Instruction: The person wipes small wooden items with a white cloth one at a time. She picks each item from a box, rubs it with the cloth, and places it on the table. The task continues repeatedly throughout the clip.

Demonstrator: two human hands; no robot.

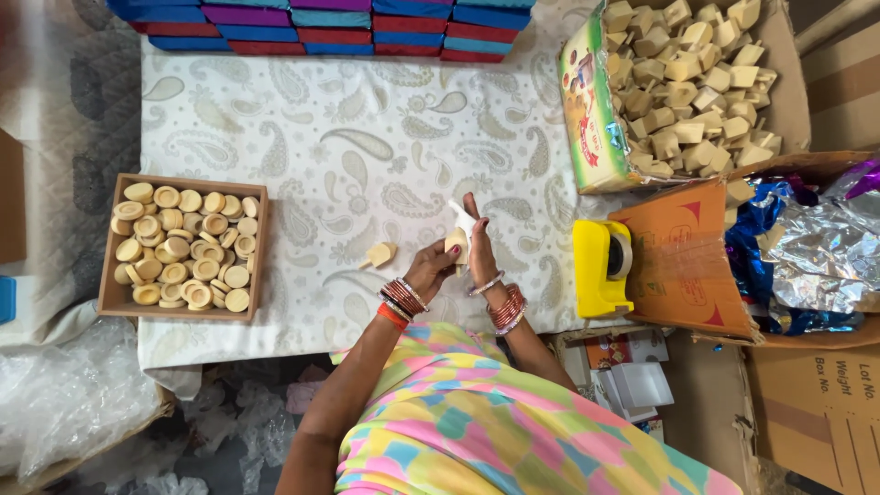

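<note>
Both hands are working together at centre: the left hand (431, 268) is cupping a small pale wooden piece (456, 241) while the right hand (478, 246) is closing over it, steadying; another wooden piece (379, 254) is lying at nine o'clock on the paisley-clothed desk (367, 137), within reach.

Green printed carton (591, 110) top right, orange box (678, 266) below, stacked colourful boxes (321, 23) top

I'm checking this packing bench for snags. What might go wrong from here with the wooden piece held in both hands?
1. The left hand and right hand hold a small wooden piece with white paper above the cloth; a slip might drop it.
2. A loose wooden peg lies close to the left hand and might get knocked.
3. The yellow tape dispenser sits by the right wrist, so it might be bumped.
</note>
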